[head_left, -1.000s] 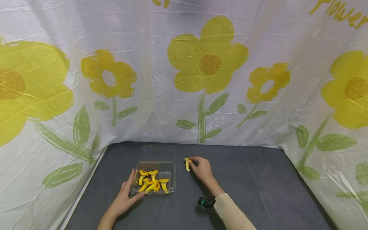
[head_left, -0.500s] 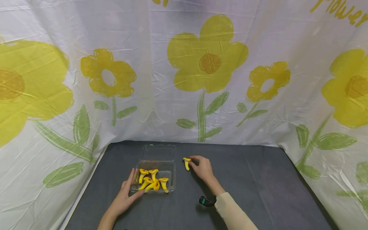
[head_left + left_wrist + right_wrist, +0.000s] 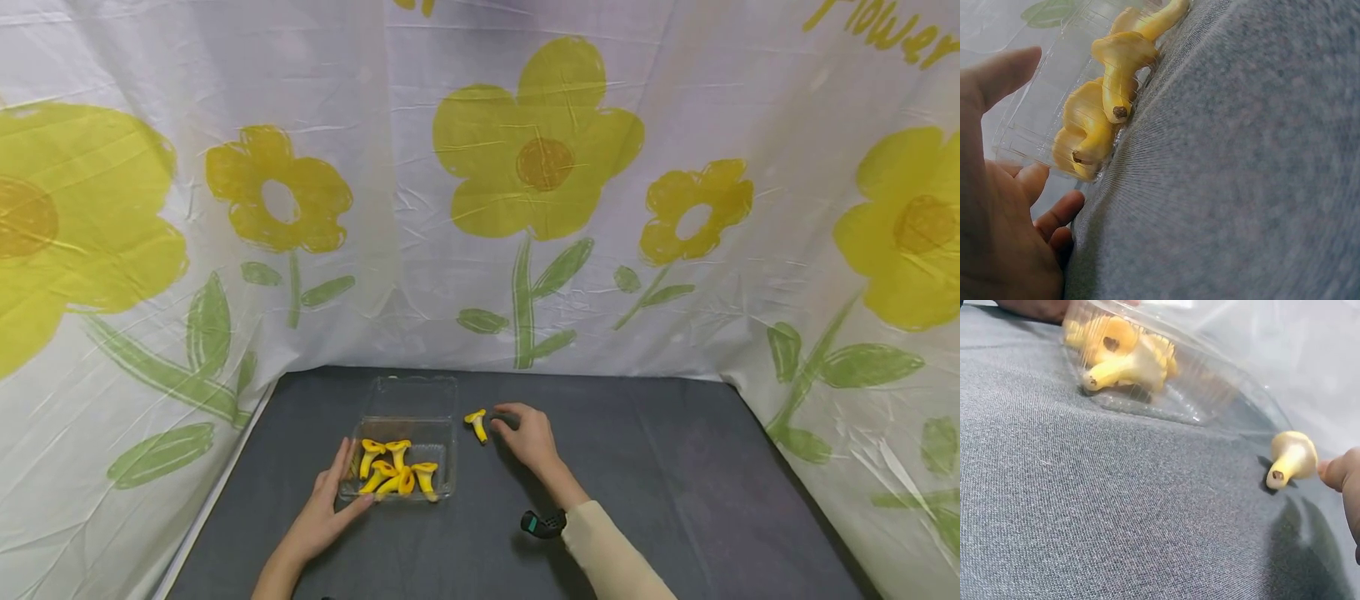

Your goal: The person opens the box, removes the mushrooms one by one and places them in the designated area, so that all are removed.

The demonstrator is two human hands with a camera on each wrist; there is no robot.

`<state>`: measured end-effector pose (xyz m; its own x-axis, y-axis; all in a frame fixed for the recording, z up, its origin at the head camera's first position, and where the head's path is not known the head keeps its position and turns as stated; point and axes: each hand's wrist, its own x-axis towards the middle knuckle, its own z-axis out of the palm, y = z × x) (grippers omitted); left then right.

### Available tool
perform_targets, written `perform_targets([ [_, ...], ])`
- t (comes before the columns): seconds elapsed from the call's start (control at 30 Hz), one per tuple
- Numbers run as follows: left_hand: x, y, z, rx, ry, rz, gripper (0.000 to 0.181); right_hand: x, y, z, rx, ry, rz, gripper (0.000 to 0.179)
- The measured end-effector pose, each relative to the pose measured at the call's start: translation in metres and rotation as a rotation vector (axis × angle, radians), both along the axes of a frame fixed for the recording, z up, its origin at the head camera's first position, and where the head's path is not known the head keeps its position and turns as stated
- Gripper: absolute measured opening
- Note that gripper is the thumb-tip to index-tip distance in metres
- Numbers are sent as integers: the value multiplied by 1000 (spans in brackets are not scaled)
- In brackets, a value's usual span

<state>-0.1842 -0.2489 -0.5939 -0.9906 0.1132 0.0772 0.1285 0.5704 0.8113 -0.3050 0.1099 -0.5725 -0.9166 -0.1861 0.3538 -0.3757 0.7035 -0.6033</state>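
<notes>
A clear plastic clamshell box (image 3: 442,454) stands on the dark cloth with its lid raised at the back. Several yellow chanterelle mushrooms (image 3: 397,454) lie in it, mostly towards the left and front. At the box's front left corner rests my left hand (image 3: 321,510), fingers along the left side and thumb by the front edge. Right of the box, one chanterelle (image 3: 476,425) lies loose on the cloth. Just beside it is my right hand (image 3: 531,437), thumb and forefinger apart and nothing held. In the right wrist view, a fingertip (image 3: 1332,474) is close to the loose chanterelle's cap (image 3: 1297,447); contact is unclear.
Dark grey cloth (image 3: 675,492) covers the table. White curtains (image 3: 405,250) with printed yellow flowers hang behind and at both sides. A black device with a green patch (image 3: 543,524) sits at the right wrist, by a beige sleeve (image 3: 607,550).
The chanterelle pinched in my right hand has moved slightly left and been let go onto the cloth. The right fingers have parted from it. My left hand stays at the box.
</notes>
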Motion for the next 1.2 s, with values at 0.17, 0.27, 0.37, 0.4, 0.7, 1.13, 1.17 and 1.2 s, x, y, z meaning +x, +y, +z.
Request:
perform_targets([
  [0.17,0,-1,0,-8,-25,5,105,1,-1,1,-14,20,10,26],
  [0.27,0,0,1,-16,-40,9,106,2,-1,1,-37,21,12,26],
  [0.37,1,0,1,-26,-46,11,106,3,-3,2,-54,34,15,26],
  [0.4,1,0,1,-29,-46,11,106,4,-4,3,-55,41,18,26],
  [0.7,0,-1,1,-39,-53,13,105,14,-27,22,-160,27,81,27],
  [1.13,0,-1,1,-29,-39,13,105,45,-67,33,-149,-33,315,24],
  [1.17,0,-1,0,-29,-36,12,105,46,-69,34,-147,-55,333,24],
  [1.2,0,-1,0,-29,-32,11,105,48,-71,35,-143,-78,348,24],
])
